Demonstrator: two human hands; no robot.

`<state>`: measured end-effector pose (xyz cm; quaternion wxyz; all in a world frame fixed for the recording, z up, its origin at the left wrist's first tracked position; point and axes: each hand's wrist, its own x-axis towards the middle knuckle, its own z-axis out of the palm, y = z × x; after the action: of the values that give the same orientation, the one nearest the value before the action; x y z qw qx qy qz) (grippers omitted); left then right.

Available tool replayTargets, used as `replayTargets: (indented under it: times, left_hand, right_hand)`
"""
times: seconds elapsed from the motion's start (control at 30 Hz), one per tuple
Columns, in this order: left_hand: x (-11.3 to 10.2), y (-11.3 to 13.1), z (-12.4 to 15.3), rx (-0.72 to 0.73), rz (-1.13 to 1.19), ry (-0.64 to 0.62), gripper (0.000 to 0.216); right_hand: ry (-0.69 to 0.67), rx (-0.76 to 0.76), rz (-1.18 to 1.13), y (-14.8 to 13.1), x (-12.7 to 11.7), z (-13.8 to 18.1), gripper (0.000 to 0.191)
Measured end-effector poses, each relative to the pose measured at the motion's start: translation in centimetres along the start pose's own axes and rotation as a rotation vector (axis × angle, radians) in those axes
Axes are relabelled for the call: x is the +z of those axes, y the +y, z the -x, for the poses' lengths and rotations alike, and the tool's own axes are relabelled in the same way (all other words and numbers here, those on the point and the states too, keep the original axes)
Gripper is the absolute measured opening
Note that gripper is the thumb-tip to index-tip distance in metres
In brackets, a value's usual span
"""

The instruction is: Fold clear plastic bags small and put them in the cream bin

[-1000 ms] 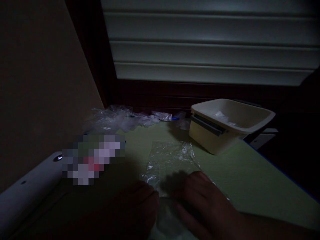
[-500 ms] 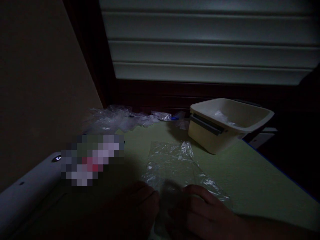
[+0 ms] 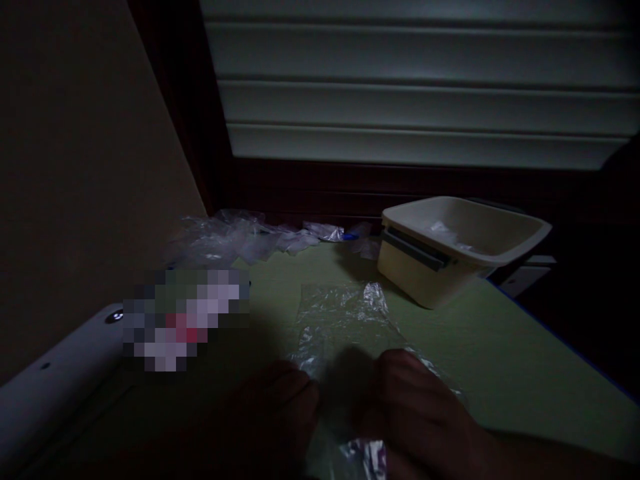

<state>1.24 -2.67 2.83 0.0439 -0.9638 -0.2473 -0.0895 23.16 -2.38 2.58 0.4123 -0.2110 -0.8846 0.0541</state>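
Clear plastic bag (image 3: 345,317) lies wrinkled on the green table (image 3: 505,353), its far part spread out beyond the fingers of both hands, its near part running back between them. Farthest to the left of the fingers, a long white object (image 3: 60,377) with a round metallic disc slants along the wall (image 3: 85,167). Nearer the left fingers, yet well apart from them, sits a pixelated item (image 3: 185,320) with pale and red patches. Beyond it, a heap of clear plastic (image 3: 220,243) stretches along the back of the table toward a small blue object (image 3: 350,237). On the bag's left side, the left hand (image 3: 280,407) has its fingers curled and close together; it is too dark to tell whether they pinch the plastic. Between the hands, just beside the right fingers, shows a shiny silver-and-purple piece (image 3: 373,457). The right hand (image 3: 425,413) bends over the bag's right side, its fingertips in shadow, so their grip cannot be told. Beyond and right of its fingers stands a cream tub (image 3: 415,273), crumpled plastic (image 3: 444,233) inside.
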Motion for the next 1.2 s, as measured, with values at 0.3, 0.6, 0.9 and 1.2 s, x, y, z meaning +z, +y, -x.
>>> replayTargets:
  times: [0.3, 0.6, 0.9, 1.2]
  left_hand:
    - [0.8, 0.3, 1.1, 0.005, -0.044, 0.033, 0.040]
    - [0.1, -0.7, 0.0, 0.104, -0.069, -0.026, 0.038]
    - [0.1, 0.5, -0.1, -0.030, -0.060, -0.008, 0.028]
    - [0.5, 0.3, 0.3, -0.006, -0.064, 0.039, 0.032]
  right_hand:
    - [-0.037, 0.380, -0.116, 1.7, 0.6, 0.1, 0.013]
    - [0.026, 0.665, -0.118, 2.3, 1.5, 0.7, 0.011]
    - [0.009, -0.028, 0.183, 0.2, 0.9, 0.7, 0.018]
    - [-0.276, 0.119, 0.235, 0.6, 1.2, 0.7, 0.020]
